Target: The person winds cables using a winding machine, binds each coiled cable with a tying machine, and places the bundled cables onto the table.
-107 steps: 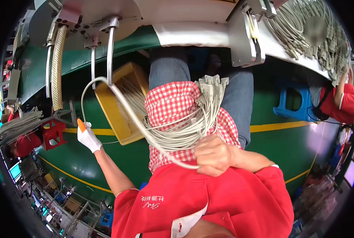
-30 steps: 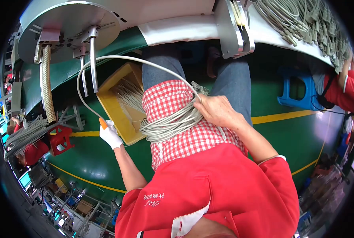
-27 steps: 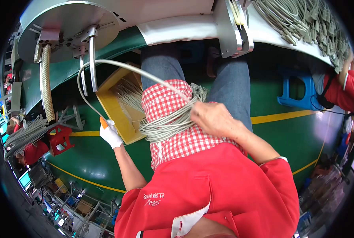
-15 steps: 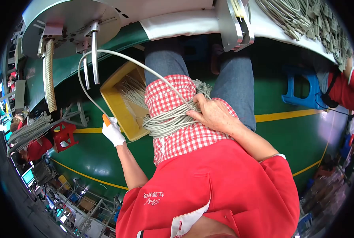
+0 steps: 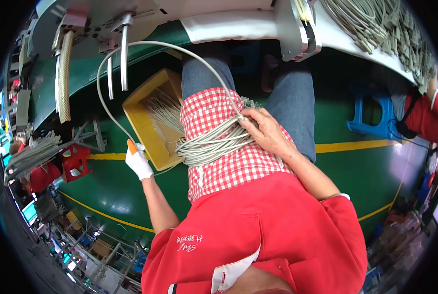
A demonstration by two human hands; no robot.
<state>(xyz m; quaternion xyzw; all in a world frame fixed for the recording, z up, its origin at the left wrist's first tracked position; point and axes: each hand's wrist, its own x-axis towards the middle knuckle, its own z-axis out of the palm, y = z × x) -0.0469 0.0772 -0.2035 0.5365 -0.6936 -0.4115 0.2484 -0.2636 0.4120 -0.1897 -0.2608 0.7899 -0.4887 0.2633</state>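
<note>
My left hand (image 5: 138, 161), in a white glove with an orange cover on one finger, is closed around a grey cable (image 5: 183, 49). From there the cable arches up and over to my right hand (image 5: 269, 132). Bare thumb and fingers of that hand pinch the cable where it meets the cable bundle (image 5: 204, 149). The bundle lies in loose loops across the checked red-and-white apron (image 5: 228, 169) on my lap. Some grey connectors (image 5: 250, 103) show just beyond the right fingers.
A yellow bin (image 5: 152, 117) with thin cables stands left of my legs. Above it, metal rods (image 5: 124, 59) hang from a machine at the bench. More cables (image 5: 380, 32) lie on the bench at right. A blue stool (image 5: 371, 112) and a co-worker's red sleeve (image 5: 425, 117) are farther right.
The cable arch rises more steeply from my right hand, whose fingers have shifted to the cable at the bundle's upper edge. My left hand stays nearly in place. The view has shifted slightly.
</note>
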